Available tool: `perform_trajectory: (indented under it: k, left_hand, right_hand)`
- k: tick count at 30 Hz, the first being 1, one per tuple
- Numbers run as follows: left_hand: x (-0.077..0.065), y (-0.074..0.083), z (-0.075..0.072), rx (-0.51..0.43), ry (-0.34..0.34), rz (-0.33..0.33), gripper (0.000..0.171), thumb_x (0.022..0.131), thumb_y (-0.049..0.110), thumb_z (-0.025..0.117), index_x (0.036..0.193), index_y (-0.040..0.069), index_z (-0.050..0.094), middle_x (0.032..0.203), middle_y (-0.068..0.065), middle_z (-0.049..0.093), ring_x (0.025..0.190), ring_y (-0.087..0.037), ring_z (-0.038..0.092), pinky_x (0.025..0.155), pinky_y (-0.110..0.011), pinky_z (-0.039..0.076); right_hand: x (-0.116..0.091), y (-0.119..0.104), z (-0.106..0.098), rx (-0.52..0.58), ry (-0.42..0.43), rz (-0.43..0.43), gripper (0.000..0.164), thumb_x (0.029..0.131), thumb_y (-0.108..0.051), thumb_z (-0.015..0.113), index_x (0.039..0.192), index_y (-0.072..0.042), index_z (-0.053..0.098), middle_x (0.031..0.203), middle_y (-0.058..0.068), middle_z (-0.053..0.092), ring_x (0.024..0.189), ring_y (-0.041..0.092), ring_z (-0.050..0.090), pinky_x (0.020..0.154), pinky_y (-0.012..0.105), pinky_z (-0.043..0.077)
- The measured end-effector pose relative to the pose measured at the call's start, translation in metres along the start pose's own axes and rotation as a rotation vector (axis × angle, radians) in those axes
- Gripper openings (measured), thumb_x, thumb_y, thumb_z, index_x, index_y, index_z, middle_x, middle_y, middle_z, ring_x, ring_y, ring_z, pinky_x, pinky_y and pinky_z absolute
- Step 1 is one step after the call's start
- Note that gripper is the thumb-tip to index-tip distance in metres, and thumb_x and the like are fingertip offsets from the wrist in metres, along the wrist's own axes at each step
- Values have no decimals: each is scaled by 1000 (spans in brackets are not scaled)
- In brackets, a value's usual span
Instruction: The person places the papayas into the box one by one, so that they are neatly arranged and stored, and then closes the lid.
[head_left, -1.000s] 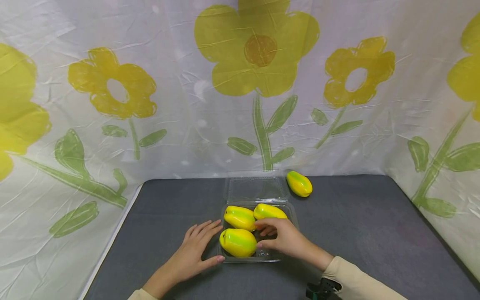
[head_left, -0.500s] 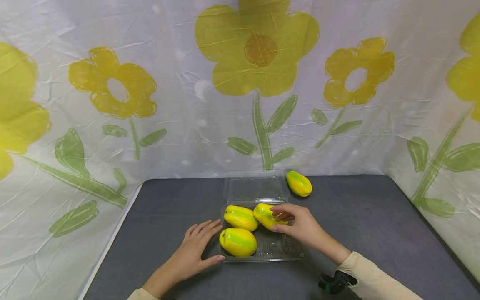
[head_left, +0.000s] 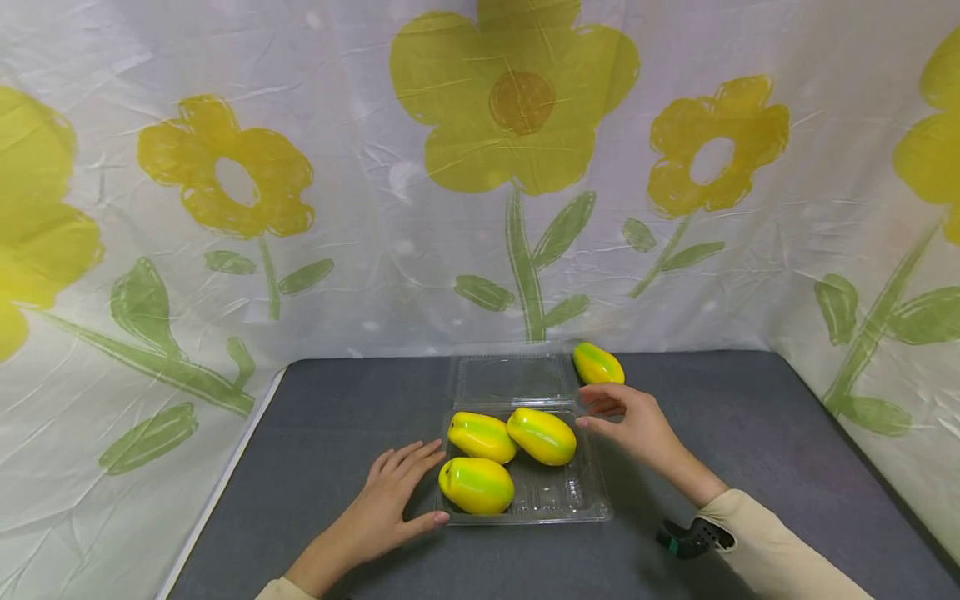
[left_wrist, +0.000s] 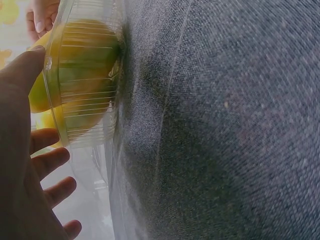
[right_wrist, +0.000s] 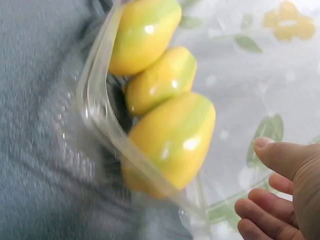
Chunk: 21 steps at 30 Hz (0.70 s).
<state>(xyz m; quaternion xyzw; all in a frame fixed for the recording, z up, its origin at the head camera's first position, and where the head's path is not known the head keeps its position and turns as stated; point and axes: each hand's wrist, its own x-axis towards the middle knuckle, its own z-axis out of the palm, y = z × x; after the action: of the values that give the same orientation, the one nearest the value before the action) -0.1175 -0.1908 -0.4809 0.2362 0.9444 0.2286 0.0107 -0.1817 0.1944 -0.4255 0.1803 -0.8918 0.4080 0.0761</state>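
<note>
Three yellow-green papayas lie in the clear plastic clamshell box (head_left: 551, 504): a back left papaya (head_left: 480, 437), a back right papaya (head_left: 542, 436) and a front left papaya (head_left: 477, 485). A fourth papaya (head_left: 597, 364) lies on the table behind the box's right side, partly hidden by my right hand (head_left: 637, 421). That hand hovers over the box's right edge with fingers slightly bent and nothing between them. My left hand (head_left: 386, 500) rests with spread fingers at the box's left side. In the left wrist view, its thumb (left_wrist: 31, 65) is against the box rim.
The box's clear lid (head_left: 513, 380) is folded back towards the rear of the table. A dark grey cloth (head_left: 360, 400) covers the table. Behind it hangs a white curtain (head_left: 360, 275) printed with yellow flowers. A black band (head_left: 690, 538) sits at the right wrist.
My right hand has let go of the back right papaya and moved right and back towards the papaya outside. The released papaya now lies tilted in the box. My left hand has stayed put.
</note>
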Motion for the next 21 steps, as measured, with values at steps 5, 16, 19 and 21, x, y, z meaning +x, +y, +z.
perform_trajectory:
  k: [5, 16, 19, 21]
  left_hand:
    - [0, 1, -1, -3, 3, 8, 78, 87, 62, 64, 152, 27, 39, 163, 4, 32, 148, -32, 32, 114, -71, 19]
    - [1, 1, -2, -6, 2, 8, 78, 87, 62, 63, 152, 27, 39, 163, 4, 32, 148, -32, 32, 114, -72, 19]
    - [0, 1, -1, -11, 1, 7, 78, 87, 62, 63, 152, 27, 39, 163, 4, 32, 148, -32, 32, 114, -72, 19]
    - [0, 1, -1, -9, 0, 8, 77, 87, 62, 63, 152, 27, 39, 162, 4, 33, 148, -32, 32, 114, -72, 19]
  right_hand:
    - [2, 11, -5, -16, 16, 44, 51, 82, -26, 81, 127, -8, 65, 114, 11, 71, 97, 25, 71, 84, 43, 58]
    - [7, 27, -13, -64, 33, 95, 50, 84, -24, 79, 127, -6, 64, 116, 14, 70, 98, 27, 70, 85, 43, 58]
    - [9, 32, -14, -75, 45, 98, 49, 84, -23, 80, 127, -6, 64, 118, 15, 70, 98, 29, 70, 85, 45, 58]
    - [10, 36, -15, -83, 50, 104, 49, 84, -24, 79, 127, -6, 63, 120, 15, 69, 99, 30, 70, 86, 46, 58]
